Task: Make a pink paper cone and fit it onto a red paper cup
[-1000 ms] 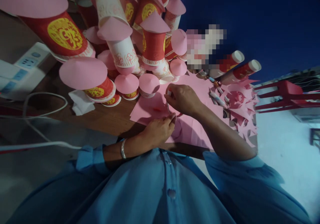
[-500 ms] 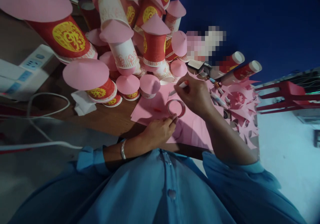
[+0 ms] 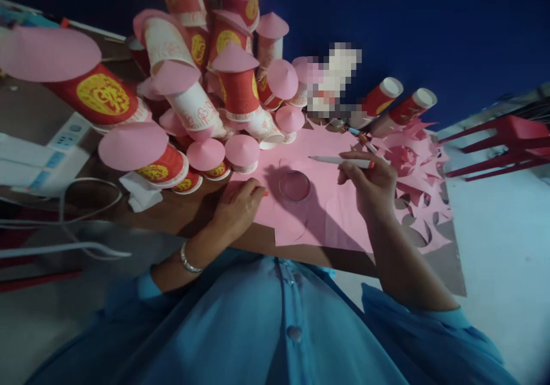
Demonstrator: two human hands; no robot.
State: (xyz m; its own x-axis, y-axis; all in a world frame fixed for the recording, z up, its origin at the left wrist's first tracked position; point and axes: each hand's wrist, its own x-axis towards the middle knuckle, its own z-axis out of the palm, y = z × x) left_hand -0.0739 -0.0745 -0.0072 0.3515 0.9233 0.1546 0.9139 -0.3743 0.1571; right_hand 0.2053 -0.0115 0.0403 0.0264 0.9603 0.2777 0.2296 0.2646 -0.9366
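My right hand (image 3: 372, 184) is closed round a white marker pen (image 3: 330, 159) with a red end, its tip pointing left above the pink paper (image 3: 322, 213). Fingertips together, my left hand (image 3: 240, 207) grips a small red pen cap (image 3: 265, 193) at the paper's left side. Between the hands, a round ring (image 3: 309, 187) lies flat on the paper, apart from both. Faint curved lines show on the sheet below it.
Paper-cup lanterns with pink cone tops (image 3: 242, 151) crowd the table's left and back. Cut pink scraps (image 3: 423, 213) cover the right side. Two red cups (image 3: 406, 116) stand behind. A power strip (image 3: 64, 138), white cable (image 3: 64, 250) and red stool (image 3: 511, 136) are around.
My left hand has left the ring and moved left to the red cap. My right hand has lifted the pen away from the ring toward the right.
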